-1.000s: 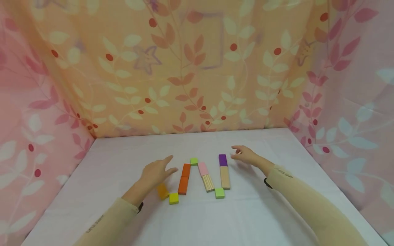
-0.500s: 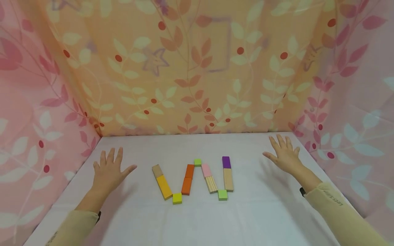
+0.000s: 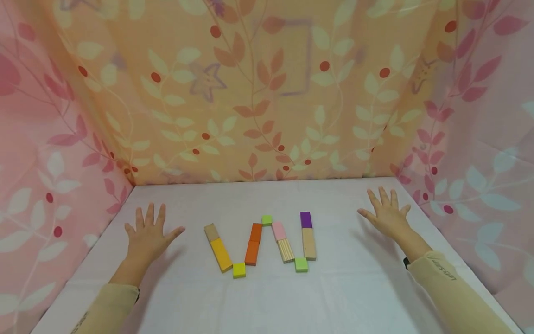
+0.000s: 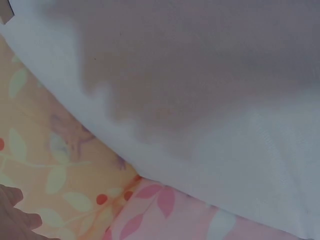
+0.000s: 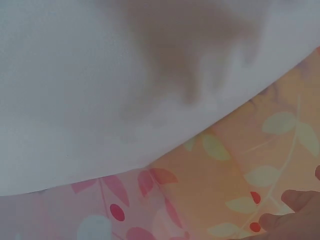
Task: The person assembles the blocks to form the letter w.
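Wooden blocks lie flat in a zigzag on the table. The left stroke has a plain wood block point(image 3: 211, 231) above an orange-yellow block point(image 3: 221, 255). A yellow square block point(image 3: 239, 270) sits at its foot. Two orange-red blocks point(image 3: 253, 244) rise to a green square block point(image 3: 267, 221). From there a pink block point(image 3: 279, 230) and a striped block point(image 3: 286, 251) slope down to a light green square block point(image 3: 301, 265). A light wood block point(image 3: 308, 244) and a purple block point(image 3: 306, 220) form the right stroke. My left hand point(image 3: 147, 236) and right hand point(image 3: 388, 215) are spread on either side, holding nothing.
White cloth point(image 3: 267, 306) covers the table. An orange leaf-patterned curtain point(image 3: 267, 93) stands behind it, with pink curtains point(image 3: 37, 139) at the sides. The wrist views show hand shadows on the cloth and a few fingertips point(image 5: 295, 200).
Both hands have withdrawn outward from the blocks and spread their fingers, uncovering the plain wood block on the left. During the last half second they have barely moved. The blocks stay in place.
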